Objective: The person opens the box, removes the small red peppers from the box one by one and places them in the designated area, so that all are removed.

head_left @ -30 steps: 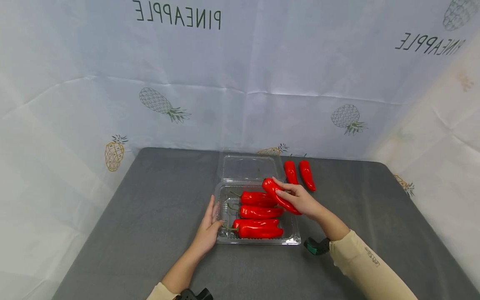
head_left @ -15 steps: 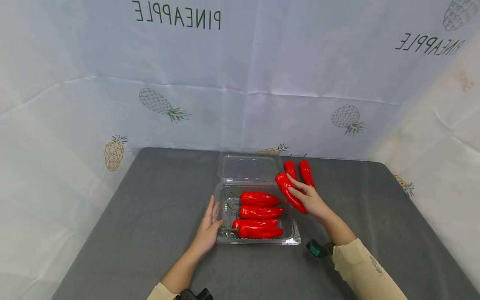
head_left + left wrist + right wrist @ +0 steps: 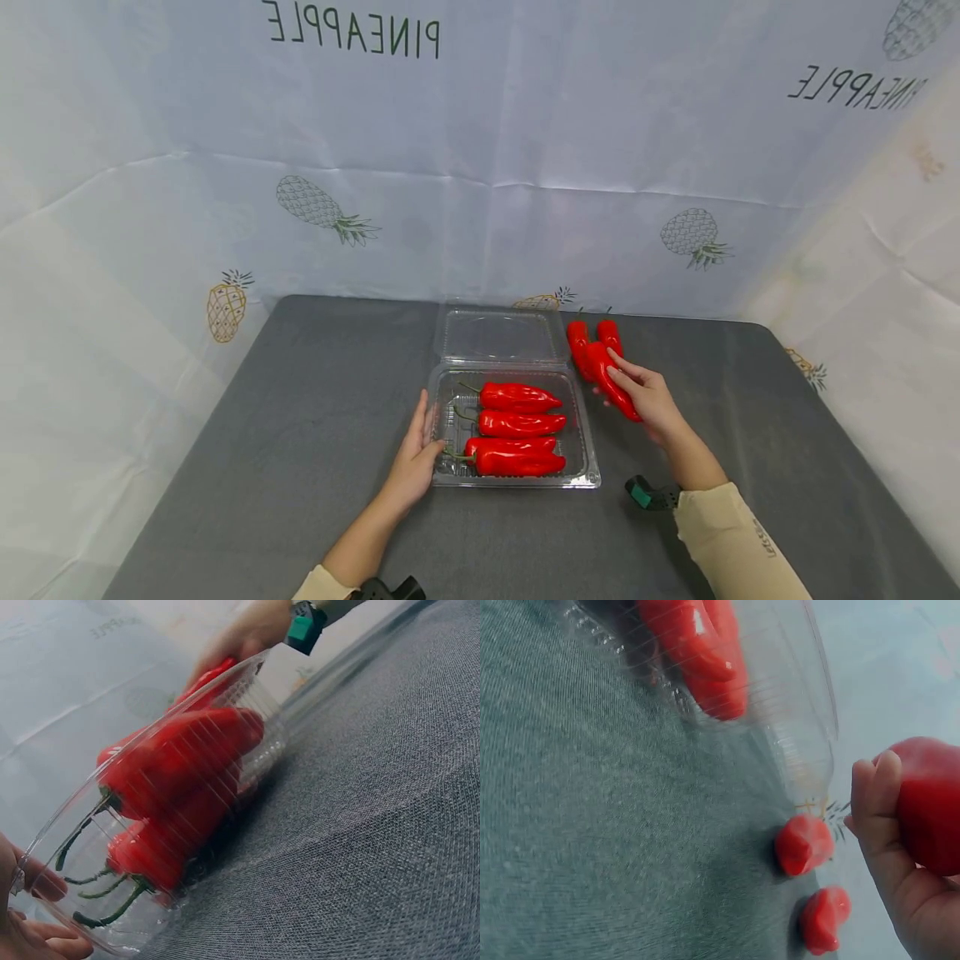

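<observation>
My right hand [image 3: 651, 403] grips a red pepper [image 3: 612, 382] to the right of the clear plastic container, its fingers wrapped round the pepper in the right wrist view. Behind it, two more red peppers [image 3: 804, 844] lie on the table, partly covered by the held one in the head view. The clamshell container [image 3: 592, 467] is lidded but unfolded, with several red peppers [image 3: 522, 425] lying crosswise inside, green stems to the left. My left hand [image 3: 412, 467] holds the container's left side, thumb at the rim [image 3: 46, 883].
The container's transparent lid [image 3: 502, 335] lies folded back toward the rear table edge. A dark grey cloth-like surface covers the table [image 3: 330, 375]. A pineapple-print curtain [image 3: 480, 125] hangs right behind the table and along both sides.
My right hand has carried the pepper rightward from over the container to in front of the two peppers on the table. My left hand stays at the container's left side.
</observation>
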Demonstrator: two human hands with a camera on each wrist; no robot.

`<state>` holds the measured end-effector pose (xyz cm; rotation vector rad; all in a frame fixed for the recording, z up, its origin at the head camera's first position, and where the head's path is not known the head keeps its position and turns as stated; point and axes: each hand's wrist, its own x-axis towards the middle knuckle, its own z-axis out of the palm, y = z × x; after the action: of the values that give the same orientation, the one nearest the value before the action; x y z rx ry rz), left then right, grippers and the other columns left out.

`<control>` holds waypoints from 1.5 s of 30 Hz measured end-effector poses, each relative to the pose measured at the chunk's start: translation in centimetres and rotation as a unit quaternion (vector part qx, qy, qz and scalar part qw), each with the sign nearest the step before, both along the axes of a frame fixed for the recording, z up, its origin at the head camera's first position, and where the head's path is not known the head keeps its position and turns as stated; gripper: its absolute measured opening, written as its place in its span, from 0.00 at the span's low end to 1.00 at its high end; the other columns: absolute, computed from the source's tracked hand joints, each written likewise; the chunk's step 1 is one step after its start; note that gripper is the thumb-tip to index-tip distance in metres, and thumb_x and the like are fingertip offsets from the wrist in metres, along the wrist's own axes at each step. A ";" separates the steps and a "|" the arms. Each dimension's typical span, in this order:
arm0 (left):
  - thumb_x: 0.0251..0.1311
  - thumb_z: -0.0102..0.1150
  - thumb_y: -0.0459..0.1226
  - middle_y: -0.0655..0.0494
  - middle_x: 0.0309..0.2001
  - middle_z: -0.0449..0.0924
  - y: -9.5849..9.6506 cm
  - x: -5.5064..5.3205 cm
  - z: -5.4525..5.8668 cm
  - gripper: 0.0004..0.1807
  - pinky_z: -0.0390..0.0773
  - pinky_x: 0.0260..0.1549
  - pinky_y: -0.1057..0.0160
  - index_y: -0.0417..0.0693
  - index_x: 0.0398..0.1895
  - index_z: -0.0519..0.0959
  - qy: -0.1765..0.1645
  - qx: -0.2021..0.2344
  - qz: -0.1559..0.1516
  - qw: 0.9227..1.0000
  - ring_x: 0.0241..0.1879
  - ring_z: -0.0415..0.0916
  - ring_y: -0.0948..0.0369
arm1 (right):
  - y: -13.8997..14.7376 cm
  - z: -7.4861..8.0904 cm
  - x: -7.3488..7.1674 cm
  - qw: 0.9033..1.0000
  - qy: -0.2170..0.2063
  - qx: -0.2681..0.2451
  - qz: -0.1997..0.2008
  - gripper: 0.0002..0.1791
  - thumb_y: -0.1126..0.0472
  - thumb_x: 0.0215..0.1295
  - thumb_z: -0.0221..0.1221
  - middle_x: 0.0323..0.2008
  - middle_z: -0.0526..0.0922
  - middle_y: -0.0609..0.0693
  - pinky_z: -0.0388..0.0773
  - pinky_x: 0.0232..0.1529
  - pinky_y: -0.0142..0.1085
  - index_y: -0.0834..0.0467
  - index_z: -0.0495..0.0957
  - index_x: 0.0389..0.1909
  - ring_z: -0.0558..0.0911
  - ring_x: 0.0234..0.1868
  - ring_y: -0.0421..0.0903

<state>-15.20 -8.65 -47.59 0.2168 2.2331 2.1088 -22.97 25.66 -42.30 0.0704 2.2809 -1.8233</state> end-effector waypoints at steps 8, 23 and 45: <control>0.59 0.36 0.21 0.36 0.73 0.41 0.0 0.0 0.1 0.42 0.44 0.67 0.48 0.43 0.73 0.32 -0.002 -0.004 -0.001 1.000 0.72 0.39 0.44 | 0.9 -0.4 -0.4 0.999 0.011 -0.010 -0.045 0.36 0.49 0.66 0.52 0.67 0.57 0.66 0.82 0.40 0.32 0.57 0.53 0.70 0.85 0.38 0.39; 0.57 0.36 0.20 0.34 0.72 0.42 0.0 0.1 0.2 0.42 0.43 0.66 0.49 0.40 0.73 0.33 -0.006 -0.001 0.003 1.000 0.72 0.39 0.43 | 4.0 1.4 -2.6 0.985 -0.060 -0.128 -0.097 0.37 0.49 0.65 0.53 0.74 0.39 0.58 0.79 0.48 0.32 0.51 0.49 0.72 0.80 0.40 0.34; 0.57 0.37 0.20 0.32 0.71 0.42 0.1 0.2 0.2 0.42 0.45 0.66 0.46 0.39 0.73 0.33 0.000 0.005 0.001 1.000 0.71 0.40 0.42 | 6.5 0.3 -7.6 0.992 -0.056 -0.030 -0.112 0.39 0.47 0.65 0.52 0.72 0.45 0.63 0.79 0.48 0.35 0.55 0.48 0.72 0.81 0.31 0.33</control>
<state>-15.03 -8.56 -47.37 0.2168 2.2238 2.1214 -30.56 32.20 -42.03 0.4228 2.2156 -1.9379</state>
